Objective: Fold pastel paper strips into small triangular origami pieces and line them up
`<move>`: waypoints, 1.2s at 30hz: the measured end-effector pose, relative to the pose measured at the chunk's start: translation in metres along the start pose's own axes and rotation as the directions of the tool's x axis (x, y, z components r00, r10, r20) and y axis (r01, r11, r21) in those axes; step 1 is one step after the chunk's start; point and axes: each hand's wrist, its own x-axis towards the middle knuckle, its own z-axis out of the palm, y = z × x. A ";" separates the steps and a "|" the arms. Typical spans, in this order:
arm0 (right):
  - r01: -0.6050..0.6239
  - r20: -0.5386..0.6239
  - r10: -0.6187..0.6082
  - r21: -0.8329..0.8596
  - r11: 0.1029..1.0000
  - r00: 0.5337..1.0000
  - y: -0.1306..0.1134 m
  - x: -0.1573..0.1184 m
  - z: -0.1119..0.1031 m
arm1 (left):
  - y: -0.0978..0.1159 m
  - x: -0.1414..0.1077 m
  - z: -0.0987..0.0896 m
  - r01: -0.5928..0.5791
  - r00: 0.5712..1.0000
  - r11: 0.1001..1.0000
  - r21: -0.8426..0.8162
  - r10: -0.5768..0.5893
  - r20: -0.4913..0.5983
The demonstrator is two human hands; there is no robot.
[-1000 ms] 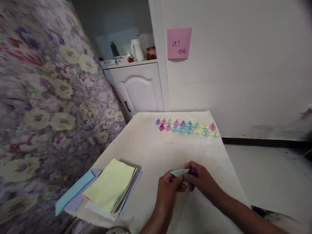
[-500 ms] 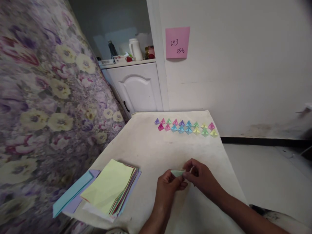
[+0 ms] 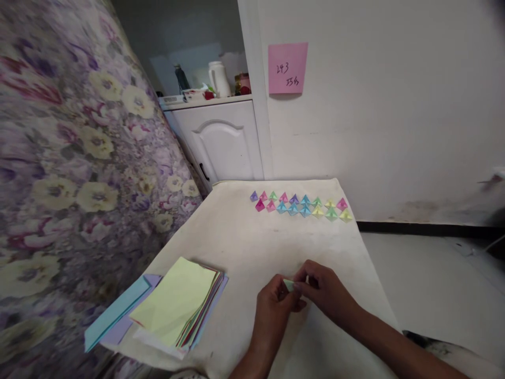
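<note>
A small pale green folded paper is pinched between both hands above the front part of the table. My left hand grips its left side, fingers curled round it. On its right side, the thumb and index finger of my right hand close on the edge. Fingers cover much of the paper. Farther back, two rows of small folded paper pieces in pink, purple, blue, green and yellow lie on the cream table cover.
At the table's left front lies a stack of coloured sheets, yellow on top, beside folded blue paper. A floral curtain hangs left. Behind stand a white cabinet and a wall with a pink note.
The green paper shows less between the fingers and looks smaller and more tilted. My left hand has shifted slightly right, and the hands are closer together.
</note>
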 end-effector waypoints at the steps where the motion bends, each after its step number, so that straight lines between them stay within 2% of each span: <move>1: 0.005 0.004 -0.005 -0.011 1.000 1.000 0.001 0.000 0.000 | -0.001 0.000 0.000 0.001 1.000 1.000 -0.015 -0.001 0.002; 9: 0.014 0.010 -0.013 -0.043 0.999 1.000 0.003 0.002 0.001 | -0.003 0.002 -0.003 -0.007 1.000 1.000 -0.022 0.007 0.010; 15: -0.016 -0.067 0.017 0.023 1.000 0.998 -0.002 0.006 -0.016 | 0.002 0.003 -0.005 0.046 0.999 0.995 -0.083 -0.045 0.019; 18: -0.030 -0.034 0.031 0.031 0.999 0.999 -0.006 0.007 -0.022 | 0.003 0.003 -0.005 0.051 0.999 0.992 -0.111 -0.050 0.016; 21: -0.014 0.001 0.014 0.038 0.999 1.000 -0.010 0.004 -0.021 | 0.003 0.003 -0.005 0.059 0.998 0.991 -0.118 -0.058 0.010; 29: 0.007 -0.013 -0.007 -0.005 1.000 1.000 -0.010 0.001 -0.015 | 0.004 0.003 -0.004 0.038 0.999 0.993 -0.111 -0.037 0.010; 36: 0.087 -0.047 -0.094 -0.136 0.987 0.994 -0.006 0.001 -0.011 | 0.004 0.003 -0.001 -0.006 1.000 0.997 -0.074 0.005 -0.008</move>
